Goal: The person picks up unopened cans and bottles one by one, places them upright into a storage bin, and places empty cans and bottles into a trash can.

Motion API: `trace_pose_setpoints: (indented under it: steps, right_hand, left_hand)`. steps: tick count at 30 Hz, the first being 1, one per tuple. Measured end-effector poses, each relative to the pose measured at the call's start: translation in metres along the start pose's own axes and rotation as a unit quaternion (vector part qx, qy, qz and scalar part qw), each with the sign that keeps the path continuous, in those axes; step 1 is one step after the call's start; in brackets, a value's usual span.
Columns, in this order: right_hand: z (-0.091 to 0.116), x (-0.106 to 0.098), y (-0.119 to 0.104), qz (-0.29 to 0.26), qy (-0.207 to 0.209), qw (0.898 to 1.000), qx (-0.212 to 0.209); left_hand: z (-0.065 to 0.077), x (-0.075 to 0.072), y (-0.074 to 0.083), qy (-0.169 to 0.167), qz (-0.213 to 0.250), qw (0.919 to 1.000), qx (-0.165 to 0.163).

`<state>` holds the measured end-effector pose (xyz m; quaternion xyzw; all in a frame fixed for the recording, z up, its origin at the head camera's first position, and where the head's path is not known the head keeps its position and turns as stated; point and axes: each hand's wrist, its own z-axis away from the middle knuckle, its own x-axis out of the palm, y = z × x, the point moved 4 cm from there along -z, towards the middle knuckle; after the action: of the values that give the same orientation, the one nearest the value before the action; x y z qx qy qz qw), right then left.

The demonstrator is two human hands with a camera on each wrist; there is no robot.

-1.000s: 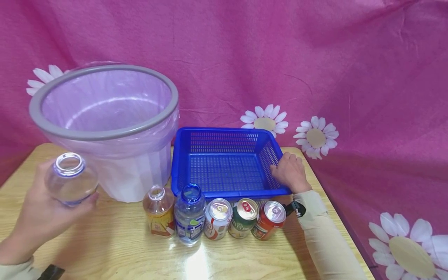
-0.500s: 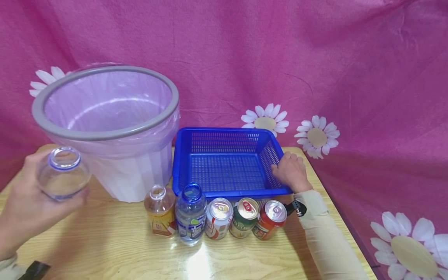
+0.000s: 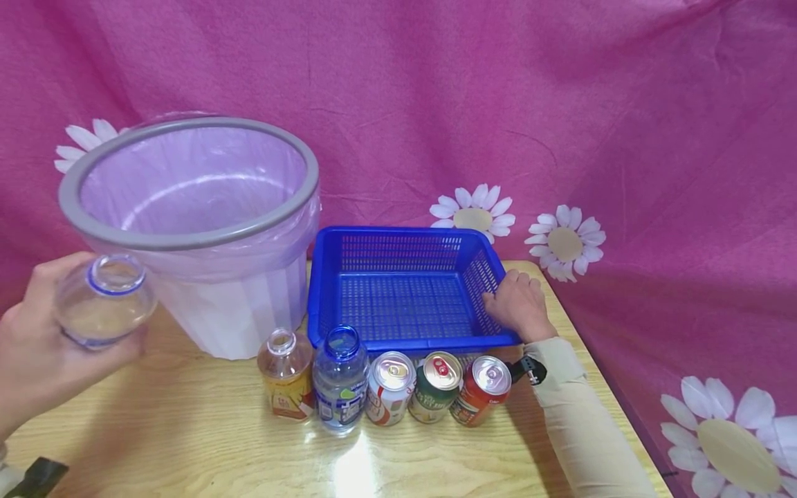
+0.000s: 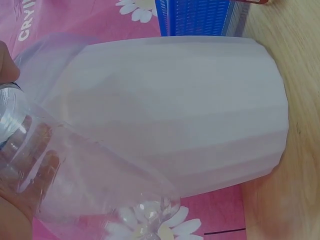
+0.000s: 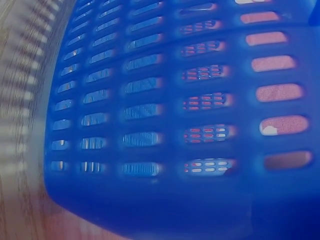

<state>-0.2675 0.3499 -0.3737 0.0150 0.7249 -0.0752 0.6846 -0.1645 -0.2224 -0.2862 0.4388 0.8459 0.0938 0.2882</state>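
At the left, my left hand [image 3: 56, 339] grips a clear, uncapped plastic bottle [image 3: 102, 311], mouth upward, above the table in front of the bin. In the left wrist view the see-through bottle [image 4: 105, 175] lies across the white bin [image 4: 190, 110]. My right hand [image 3: 519, 304] holds the right rim of a blue plastic basket [image 3: 398, 344], thumb toward the inside. The perforated side of the basket [image 5: 150, 200] fills the right wrist view, where the hand itself is hidden.
A lined bin [image 3: 243, 304] with a grey rim stands left of the basket. Before the basket, in a row, stand an orange-labelled bottle [image 3: 286, 387], a blue-necked bottle [image 3: 340, 394], a white can [image 3: 389, 398], a green can [image 3: 434, 394] and a red can [image 3: 479, 398].
My left hand has moved left and slightly up with the clear bottle, away from the row of drinks. My right hand stays on the basket rim.
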Motion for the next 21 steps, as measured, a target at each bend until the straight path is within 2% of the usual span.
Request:
trace_pose_setpoints:
  steps: [8, 15, 21]
  right_hand:
    - [0.0, -0.001, 0.001, -0.004, -0.003, 1.0, 0.002]
    - [-0.001, 0.001, 0.001, -0.007, -0.009, 1.0, 0.008]
    - [0.0, 0.001, 0.001, -0.015, -0.013, 1.0, 0.01]
  left_hand:
    - [-0.007, -0.002, 0.002, 0.002, -0.008, 0.9989, 0.046]
    - [-0.014, -0.004, 0.003, -0.003, -0.015, 0.9987, 0.048]
    - [-0.018, -0.008, 0.001, 0.0, -0.006, 0.9995, 0.032]
